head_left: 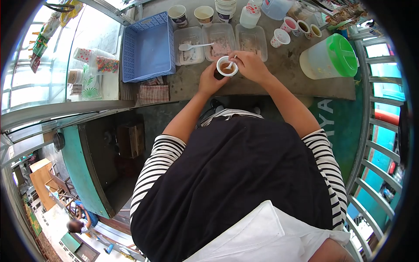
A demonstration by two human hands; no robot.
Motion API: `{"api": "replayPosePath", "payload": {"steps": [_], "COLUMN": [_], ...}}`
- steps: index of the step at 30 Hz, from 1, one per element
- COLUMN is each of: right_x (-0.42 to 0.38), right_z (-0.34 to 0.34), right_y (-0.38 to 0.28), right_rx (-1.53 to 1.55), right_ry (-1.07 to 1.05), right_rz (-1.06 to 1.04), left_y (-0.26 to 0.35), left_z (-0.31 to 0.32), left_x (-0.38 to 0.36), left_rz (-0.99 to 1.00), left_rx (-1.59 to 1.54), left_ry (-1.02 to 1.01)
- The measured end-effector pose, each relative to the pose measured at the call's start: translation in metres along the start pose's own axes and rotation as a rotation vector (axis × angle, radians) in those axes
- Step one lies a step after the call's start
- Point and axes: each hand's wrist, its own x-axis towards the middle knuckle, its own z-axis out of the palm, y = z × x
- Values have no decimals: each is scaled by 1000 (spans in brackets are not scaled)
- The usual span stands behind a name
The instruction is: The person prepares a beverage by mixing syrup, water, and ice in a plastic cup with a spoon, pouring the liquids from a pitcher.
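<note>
My left hand [209,81] is wrapped round a small cup [219,66] with a white rim and brown liquid inside. A white plastic spoon [230,65] stands tilted in the liquid, its handle pinched between the fingers of my right hand [252,66]. Just beyond the cup are three clear plastic tubs: a left tub [178,58], a middle tub [207,32] and a right tub [263,41], with pale or pinkish contents. A second white spoon [198,46] lies across the left and middle tubs.
A blue plastic basket [169,72] stands left on the counter [288,83], with a checked cloth [153,92] at its front. Paper cups [204,16] line the back. Several dotted cups [280,38] and a green-lidded jug [327,56] are on the right. A person [83,222] is in the lower-left background.
</note>
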Motion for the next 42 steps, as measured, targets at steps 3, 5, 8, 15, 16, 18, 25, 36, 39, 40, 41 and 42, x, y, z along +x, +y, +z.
{"api": "replayPosePath", "payload": {"steps": [3,5,8,15,16,18,25,36,39,40,41,42], "right_x": [-1,0,-3,6,7,9,9,-6,-11,-12,-13,-13], "right_z": [-4,-6,2,-15,-14,-11,-4,6,7,8,8,6], "right_y": [-5,-2,11,3,1,-2,-15,-5,-5,-4,-4,-3], "right_rx": [40,75,140,110,74,37,-223,-34,40,47,53,53], "right_ry": [83,84,80,-22,-2,18,-82,114,84,86,87,89], "right_rz": [53,31,-24,51,-20,-90,-260,106,102,36,-32,-33], "left_y": [1,1,-1,-8,-9,-6,-6,-1,-2,-3,-1,1], "left_z": [0,0,2,2,3,3,2,1,1,2,2,2], "left_x": [1,1,1,1,1,2,0,0,1,1,2,2], "left_rz": [-24,2,46,48,59,62,33,46,52,63,65,48], "left_rx": [-30,-30,-30,10,28,35,-14,25,25,41,40,13], "left_ry": [-16,-10,8,3,9,12,7,7,9,11,9,10]}}
